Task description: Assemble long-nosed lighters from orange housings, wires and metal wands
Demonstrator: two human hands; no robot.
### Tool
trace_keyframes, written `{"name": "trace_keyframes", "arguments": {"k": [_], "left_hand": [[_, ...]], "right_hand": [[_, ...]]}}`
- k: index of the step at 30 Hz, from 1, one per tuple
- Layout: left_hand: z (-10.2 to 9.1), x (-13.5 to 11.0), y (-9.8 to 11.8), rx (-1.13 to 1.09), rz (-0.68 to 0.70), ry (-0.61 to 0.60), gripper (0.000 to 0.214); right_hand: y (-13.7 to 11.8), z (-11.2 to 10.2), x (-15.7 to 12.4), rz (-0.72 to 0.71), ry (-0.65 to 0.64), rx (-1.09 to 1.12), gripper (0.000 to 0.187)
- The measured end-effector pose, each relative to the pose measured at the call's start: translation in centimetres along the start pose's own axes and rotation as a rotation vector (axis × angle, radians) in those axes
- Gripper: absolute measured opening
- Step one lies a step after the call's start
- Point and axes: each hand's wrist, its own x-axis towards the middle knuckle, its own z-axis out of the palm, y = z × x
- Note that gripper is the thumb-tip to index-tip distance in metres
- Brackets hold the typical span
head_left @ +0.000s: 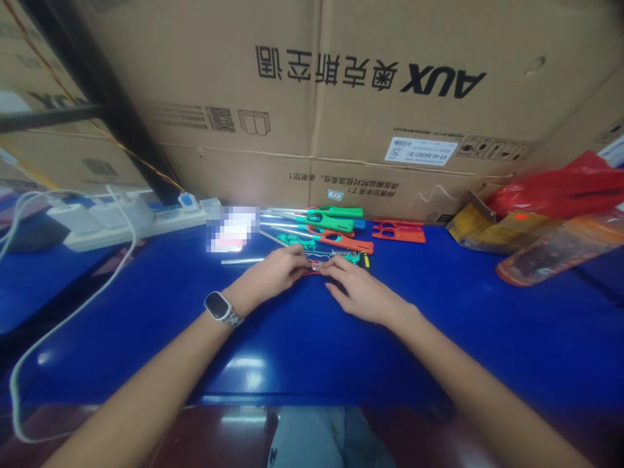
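Note:
My left hand [275, 270], with a watch on its wrist, is closed at the fingertips on a partly open red lighter shell [314, 272]. From the other side, my right hand [363, 289] pinches small parts at the same shell; its lower fingers are bent. A thin metal tube [241, 261] sticks out left of my left hand. Fingers hide most of the shell. Just behind lie assembled long-necked lighters, among them a green one [331, 223] and an orange-red one [348, 243]. Loose green parts [297, 242] and a black and yellow piece [365, 260] are close by.
Red shell halves [400, 232] lie behind on the right of the blue table [273, 351]. A large cardboard box [361, 123] walls off the back. A power strip [141, 227] with a white cable stands left; a plastic jar [560, 250] lies right.

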Motion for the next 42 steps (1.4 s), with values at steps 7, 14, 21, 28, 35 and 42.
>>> {"name": "trace_keyframes", "arguments": {"k": [7,14,21,28,35,42], "left_hand": [[-0.1,0.2,-0.2,0.007,0.003,0.001,0.022],[-0.4,-0.5,2.3,0.176,0.019,-0.027,0.031],[0.3,-0.7,5.3,0.43,0.002,-0.055,0.024],[0.5,-0.2,5.0,0.464,-0.005,-0.064,0.023],[0.1,-0.1,5.4,0.464,-0.029,-0.067,0.024],[0.1,-0.1,5.1,0.427,-0.028,-0.044,0.027]], "right_hand": [[-0.1,0.1,0.1,-0.011,0.02,0.001,0.024],[-0.3,0.1,0.1,-0.003,0.002,-0.021,0.024],[0.5,0.1,0.2,-0.012,0.017,0.117,0.029],[0.9,-0.1,-0.1,0.002,0.107,0.194,0.034],[0.9,-0.8,0.1,0.041,0.176,-0.141,0.031],[0.6,-0.4,-0.2,0.026,0.091,-0.383,0.037]]}}
